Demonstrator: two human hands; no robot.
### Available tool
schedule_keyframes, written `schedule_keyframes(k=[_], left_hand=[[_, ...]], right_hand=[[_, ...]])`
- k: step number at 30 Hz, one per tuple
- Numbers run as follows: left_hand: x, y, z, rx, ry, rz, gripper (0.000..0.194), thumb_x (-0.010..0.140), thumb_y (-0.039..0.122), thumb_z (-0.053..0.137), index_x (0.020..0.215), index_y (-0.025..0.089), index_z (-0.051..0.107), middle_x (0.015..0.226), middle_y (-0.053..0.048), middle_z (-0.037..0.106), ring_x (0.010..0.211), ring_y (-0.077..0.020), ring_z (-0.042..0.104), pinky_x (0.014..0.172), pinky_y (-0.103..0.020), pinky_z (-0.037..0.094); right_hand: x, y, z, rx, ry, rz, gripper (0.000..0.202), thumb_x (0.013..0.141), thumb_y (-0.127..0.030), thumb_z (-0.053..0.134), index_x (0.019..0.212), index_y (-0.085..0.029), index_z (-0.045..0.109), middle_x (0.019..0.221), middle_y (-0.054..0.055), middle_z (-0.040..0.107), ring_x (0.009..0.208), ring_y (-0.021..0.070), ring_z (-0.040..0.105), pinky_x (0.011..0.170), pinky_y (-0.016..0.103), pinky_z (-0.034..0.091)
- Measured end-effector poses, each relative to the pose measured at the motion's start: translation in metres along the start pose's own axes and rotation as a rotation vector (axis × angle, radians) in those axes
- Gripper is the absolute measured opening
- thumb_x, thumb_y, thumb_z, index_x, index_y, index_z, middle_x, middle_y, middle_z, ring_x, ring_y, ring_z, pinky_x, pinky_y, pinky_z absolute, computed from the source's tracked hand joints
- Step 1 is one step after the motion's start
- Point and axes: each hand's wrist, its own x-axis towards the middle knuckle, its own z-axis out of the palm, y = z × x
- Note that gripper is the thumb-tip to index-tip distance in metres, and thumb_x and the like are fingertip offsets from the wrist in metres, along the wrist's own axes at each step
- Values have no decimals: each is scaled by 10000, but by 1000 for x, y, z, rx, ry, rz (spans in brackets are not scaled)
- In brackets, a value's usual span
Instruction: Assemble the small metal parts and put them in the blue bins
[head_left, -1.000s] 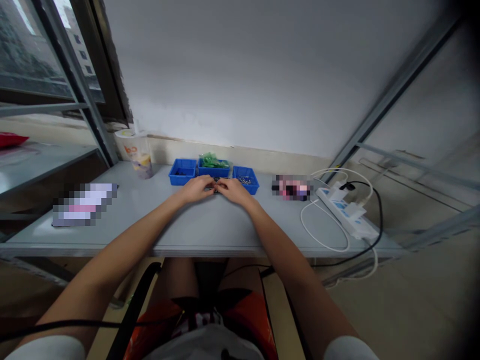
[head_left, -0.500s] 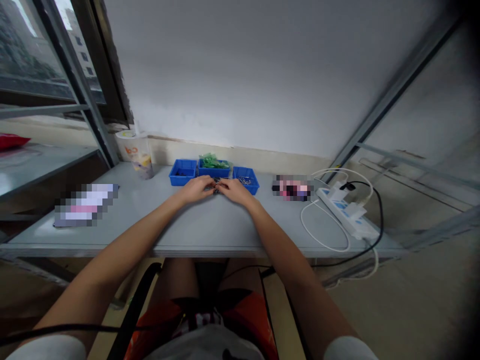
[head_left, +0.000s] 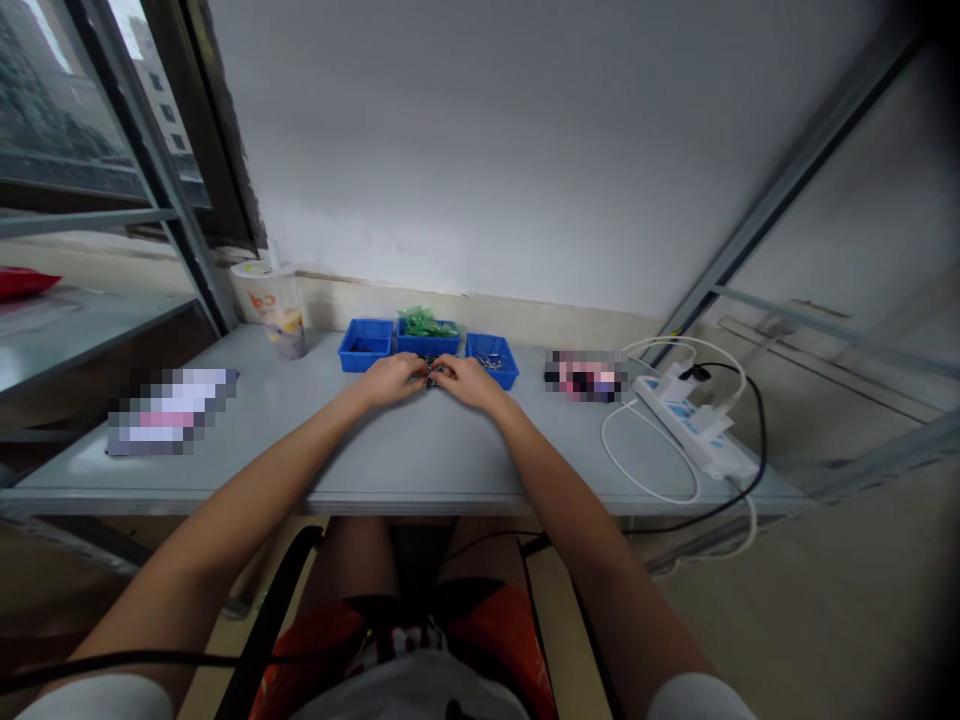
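My left hand (head_left: 396, 378) and my right hand (head_left: 466, 380) meet over small dark and metallic parts (head_left: 433, 372) on the grey table. The fingers of both are bent together around something too small to make out. Behind my left hand is a blue tray (head_left: 366, 344) with a few dark pieces. In the middle, a second blue tray (head_left: 428, 343) holds green plastic (head_left: 422, 322). A third blue tray (head_left: 510, 376), just behind my right hand, contains small silvery pieces (head_left: 490, 362).
A plastic cup (head_left: 279, 308) with a straw stands at the back left. One blurred flat item (head_left: 172, 408) lies left, and another blurred item (head_left: 583, 377) right. The power strip (head_left: 697, 425) and its cables lie along the grey table's (head_left: 420, 470) right side.
The fingers of both hands have shifted slightly over the small parts. The trays have stayed where they were.
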Motion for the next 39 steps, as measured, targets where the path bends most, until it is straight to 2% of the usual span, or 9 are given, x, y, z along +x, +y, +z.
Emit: schedule_keyframes(k=[6, 15, 19, 25, 39], left_hand=[[0, 0, 2, 9, -19, 56, 226, 876, 311, 468, 965, 187, 634, 946, -78, 627, 932, -215, 580, 776, -293, 458], [0, -1, 1, -73, 4, 25, 186, 857, 301, 501, 905, 187, 640, 921, -65, 626, 895, -210, 585, 765, -299, 450], [1, -2, -3, -109, 39, 20, 192, 864, 293, 495, 938, 183, 634, 920, -64, 629, 883, -197, 582, 781, -301, 447], [1, 1, -7, -155, 51, 89, 214, 891, 306, 476, 949, 186, 643, 914, -58, 635, 873, -186, 581, 765, -292, 445], [0, 12, -9, -202, 81, 125, 208, 878, 316, 504, 946, 177, 644, 904, -57, 633, 857, -181, 587, 749, -284, 448]], right_hand=[[0, -3, -1, -14, 7, -33, 198, 897, -297, 507, 946, -171, 653, 714, 6, 615, 658, 110, 520, 634, 220, 325], [-1, 0, -3, -36, 5, -11, 171, 868, -214, 490, 854, -152, 649, 702, 5, 600, 625, 103, 476, 617, 217, 303], [-1, 5, -4, -27, -54, -11, 159, 845, -192, 509, 834, -145, 660, 725, 13, 615, 645, 104, 489, 639, 218, 320], [0, 3, 3, 58, -155, -38, 155, 858, -204, 515, 861, -145, 658, 760, 14, 634, 660, 102, 494, 664, 223, 350], [1, -1, 4, 94, -109, -31, 158, 843, -183, 506, 885, -132, 649, 673, -20, 539, 664, 104, 457, 643, 217, 306]])
